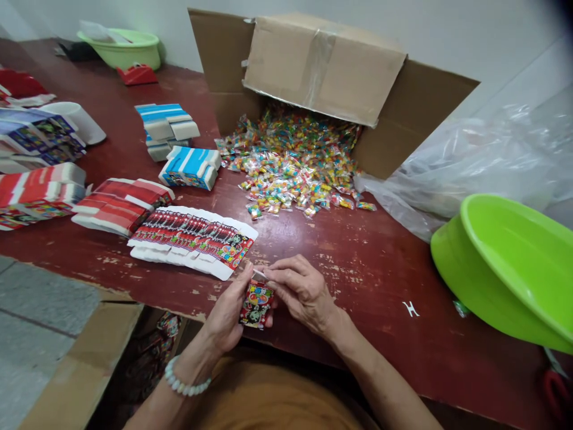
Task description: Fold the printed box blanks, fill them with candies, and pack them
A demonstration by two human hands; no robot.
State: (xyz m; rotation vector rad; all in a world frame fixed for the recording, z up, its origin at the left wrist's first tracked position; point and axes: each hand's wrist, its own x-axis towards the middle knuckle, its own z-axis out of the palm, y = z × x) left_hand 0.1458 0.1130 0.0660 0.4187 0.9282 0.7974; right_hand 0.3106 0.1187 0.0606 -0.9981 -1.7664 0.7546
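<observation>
While the left hand (230,307) grips a small red printed box (256,303) upright at the table's near edge, the right hand (301,291) pinches its top flap between fingertips, seemingly to fold it. Just beyond both hands lies a fanned row of flat red box blanks (192,239), within easy reach. Farther ahead, wrapped candies (293,161) spill from a tipped cardboard carton (322,71). To the right hand's far side leans a green basin (505,269). The worn red table (380,263) stands against a white wall.
</observation>
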